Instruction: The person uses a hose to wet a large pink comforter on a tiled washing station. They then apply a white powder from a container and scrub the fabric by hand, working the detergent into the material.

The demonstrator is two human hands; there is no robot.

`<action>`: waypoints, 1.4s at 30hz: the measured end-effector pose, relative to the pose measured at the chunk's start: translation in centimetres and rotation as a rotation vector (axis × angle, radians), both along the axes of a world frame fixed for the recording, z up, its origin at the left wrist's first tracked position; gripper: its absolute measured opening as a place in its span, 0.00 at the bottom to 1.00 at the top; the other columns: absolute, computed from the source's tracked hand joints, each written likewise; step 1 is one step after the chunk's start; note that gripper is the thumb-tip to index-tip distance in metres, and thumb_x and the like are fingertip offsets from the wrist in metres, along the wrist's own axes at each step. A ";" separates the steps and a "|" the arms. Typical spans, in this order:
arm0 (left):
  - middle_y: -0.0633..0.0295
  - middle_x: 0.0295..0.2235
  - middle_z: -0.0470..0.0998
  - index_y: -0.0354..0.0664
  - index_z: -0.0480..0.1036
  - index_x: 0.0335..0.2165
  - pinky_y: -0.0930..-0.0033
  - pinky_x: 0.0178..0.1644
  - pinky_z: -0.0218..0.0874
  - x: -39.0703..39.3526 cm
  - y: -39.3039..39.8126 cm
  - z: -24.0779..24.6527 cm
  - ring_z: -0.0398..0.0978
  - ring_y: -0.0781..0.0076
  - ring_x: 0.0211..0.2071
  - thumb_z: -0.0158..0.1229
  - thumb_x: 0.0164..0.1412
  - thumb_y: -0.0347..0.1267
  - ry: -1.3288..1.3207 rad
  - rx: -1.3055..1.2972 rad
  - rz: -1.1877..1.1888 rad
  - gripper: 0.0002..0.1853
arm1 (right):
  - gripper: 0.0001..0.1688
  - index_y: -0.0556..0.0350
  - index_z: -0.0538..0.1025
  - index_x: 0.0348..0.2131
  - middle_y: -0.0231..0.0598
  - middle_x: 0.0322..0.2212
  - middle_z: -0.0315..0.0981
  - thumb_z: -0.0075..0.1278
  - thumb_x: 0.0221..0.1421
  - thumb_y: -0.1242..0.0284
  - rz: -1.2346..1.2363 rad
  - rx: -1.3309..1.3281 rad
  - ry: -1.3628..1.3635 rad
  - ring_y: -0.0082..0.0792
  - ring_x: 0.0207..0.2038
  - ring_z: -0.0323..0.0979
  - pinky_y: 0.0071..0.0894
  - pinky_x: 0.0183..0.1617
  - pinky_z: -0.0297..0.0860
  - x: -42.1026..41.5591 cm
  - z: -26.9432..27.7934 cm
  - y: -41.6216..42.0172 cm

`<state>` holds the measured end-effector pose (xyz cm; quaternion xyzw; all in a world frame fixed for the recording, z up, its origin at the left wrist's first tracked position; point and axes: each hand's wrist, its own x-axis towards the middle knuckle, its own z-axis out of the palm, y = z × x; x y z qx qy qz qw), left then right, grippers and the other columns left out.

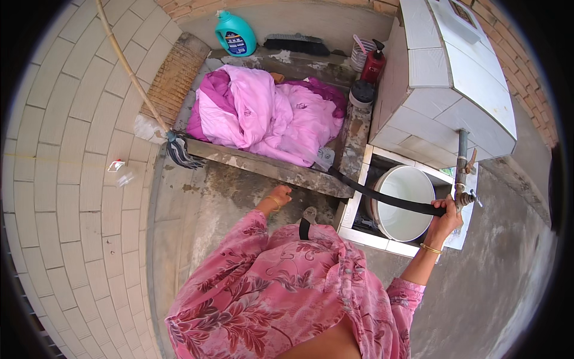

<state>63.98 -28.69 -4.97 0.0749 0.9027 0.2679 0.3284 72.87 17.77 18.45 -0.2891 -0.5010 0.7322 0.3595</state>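
My right hand point(445, 218) grips the end of a black hose point(390, 196) against the outlet of a metal water tap point(462, 195). The hose runs left over a white bucket point(403, 204) to a concrete wash basin point(269, 164), where a clear plastic piece is at its other end. Pink and purple bedding point(269, 112) lies heaped in the basin. My left hand point(281, 194) is in front of the basin's front edge, with its fingers curled; whether it holds anything small cannot be seen.
A mop point(177, 148) leans at the basin's left corner, by a ridged washboard slab point(172, 76). Behind stand a teal detergent bottle point(236, 33), a black brush point(296, 44), a red pump bottle point(373, 63) and a dark-lidded jar point(362, 93). A tiled block point(430, 116) rises at right.
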 end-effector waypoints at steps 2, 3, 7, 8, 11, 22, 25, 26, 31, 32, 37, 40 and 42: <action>0.47 0.38 0.74 0.35 0.72 0.38 0.64 0.46 0.61 0.3 0.1 0.0 0.71 0.54 0.42 0.61 0.43 0.31 0.006 -0.001 -0.002 0.20 | 0.10 0.59 0.65 0.16 0.34 0.12 0.59 0.47 0.48 0.82 -0.006 0.008 -0.007 0.30 0.15 0.63 0.33 0.23 0.66 0.1 0.1 -0.1; 0.47 0.38 0.74 0.34 0.72 0.38 0.64 0.46 0.61 0.4 -0.1 -0.1 0.71 0.54 0.41 0.61 0.43 0.31 0.010 -0.004 0.000 0.20 | 0.10 0.59 0.65 0.17 0.34 0.12 0.59 0.47 0.48 0.82 -0.008 0.001 -0.009 0.30 0.15 0.63 0.33 0.23 0.66 0.0 0.3 -0.3; 0.47 0.37 0.74 0.34 0.72 0.38 0.64 0.45 0.61 0.3 -0.3 -0.1 0.71 0.54 0.41 0.61 0.43 0.31 0.030 0.044 0.001 0.20 | 0.10 0.59 0.65 0.17 0.35 0.13 0.60 0.47 0.47 0.83 -0.008 -0.013 -0.005 0.30 0.15 0.62 0.34 0.23 0.67 0.1 0.5 -0.4; 0.47 0.37 0.74 0.34 0.72 0.38 0.64 0.45 0.61 0.1 -0.3 0.0 0.71 0.54 0.41 0.61 0.43 0.31 0.022 0.049 -0.003 0.21 | 0.09 0.59 0.66 0.17 0.35 0.13 0.60 0.47 0.47 0.83 -0.006 -0.016 -0.002 0.30 0.15 0.62 0.34 0.23 0.67 0.1 0.5 -0.4; 0.46 0.38 0.73 0.34 0.71 0.39 0.64 0.46 0.61 -0.9 1.0 1.2 0.71 0.53 0.41 0.60 0.43 0.32 -0.010 0.026 -0.007 0.21 | 0.07 0.61 0.67 0.19 0.34 0.14 0.60 0.49 0.46 0.83 -0.019 -0.015 0.003 0.29 0.15 0.63 0.33 0.22 0.67 0.2 0.7 -0.5; 0.48 0.44 0.69 0.33 0.68 0.42 0.67 0.51 0.57 -7.9 14.4 13.6 0.67 0.56 0.47 0.56 0.45 0.26 0.351 0.443 -0.381 0.22 | 0.04 0.65 0.70 0.20 0.35 0.13 0.64 0.49 0.45 0.83 -0.030 -0.024 0.024 0.27 0.14 0.63 0.28 0.21 0.65 0.0 0.8 -0.4; 0.48 0.46 0.67 0.33 0.66 0.44 0.66 0.53 0.55 -7.8 20.2 22.1 0.64 0.54 0.49 0.53 0.47 0.24 0.432 0.677 -0.484 0.22 | 0.02 0.66 0.71 0.21 0.35 0.14 0.65 0.49 0.44 0.83 -0.021 -0.033 0.016 0.26 0.14 0.63 0.25 0.21 0.62 -0.4 0.2 -0.5; 0.48 0.45 0.66 0.34 0.65 0.44 0.63 0.51 0.55 -7.5 22.6 24.9 0.64 0.52 0.47 0.53 0.48 0.24 0.588 0.737 -0.596 0.21 | 0.03 0.67 0.71 0.22 0.35 0.14 0.65 0.49 0.44 0.82 -0.034 -0.041 -0.005 0.25 0.14 0.63 0.25 0.21 0.62 -0.4 0.4 -0.5; 0.48 0.46 0.65 0.35 0.64 0.46 0.61 0.53 0.54 -3.8 34.4 33.2 0.62 0.52 0.50 0.56 0.49 0.28 0.698 0.963 -0.882 0.24 | 0.04 0.65 0.71 0.20 0.34 0.13 0.65 0.50 0.43 0.81 -0.065 -0.019 0.004 0.23 0.14 0.62 0.22 0.19 0.61 0.4 0.7 0.3; 0.48 0.46 0.65 0.35 0.64 0.46 0.60 0.53 0.54 -2.9 36.2 34.3 0.61 0.52 0.50 0.57 0.48 0.28 0.748 0.952 -0.926 0.24 | 0.04 0.64 0.71 0.19 0.33 0.13 0.65 0.50 0.43 0.82 -0.055 -0.019 0.027 0.23 0.14 0.63 0.22 0.19 0.61 0.4 0.5 0.2; 0.50 0.43 0.65 0.34 0.63 0.44 0.58 0.52 0.51 0.9 41.0 35.6 0.61 0.54 0.48 0.59 0.44 0.28 0.979 0.788 -1.019 0.26 | 0.09 0.61 0.71 0.18 0.30 0.17 0.69 0.48 0.49 0.77 -0.268 0.008 -0.002 0.18 0.20 0.63 0.20 0.21 0.61 -0.7 2.6 -1.6; 0.53 0.37 0.66 0.34 0.63 0.43 0.57 0.52 0.47 2.4 42.2 34.6 0.63 0.57 0.43 0.60 0.42 0.31 1.005 0.731 -0.995 0.27 | 0.13 0.62 0.71 0.19 0.30 0.19 0.70 0.48 0.52 0.73 -0.232 -0.003 0.041 0.18 0.25 0.63 0.24 0.25 0.63 -0.3 0.8 -0.6; 0.56 0.33 0.66 0.34 0.65 0.42 0.56 0.52 0.45 3.2 42.6 34.2 0.63 0.60 0.40 0.60 0.42 0.30 1.023 0.754 -0.959 0.25 | 0.16 0.62 0.70 0.27 0.31 0.26 0.69 0.40 0.57 0.66 -0.174 0.096 -0.021 0.20 0.30 0.64 0.27 0.31 0.65 0.4 -1.0 0.0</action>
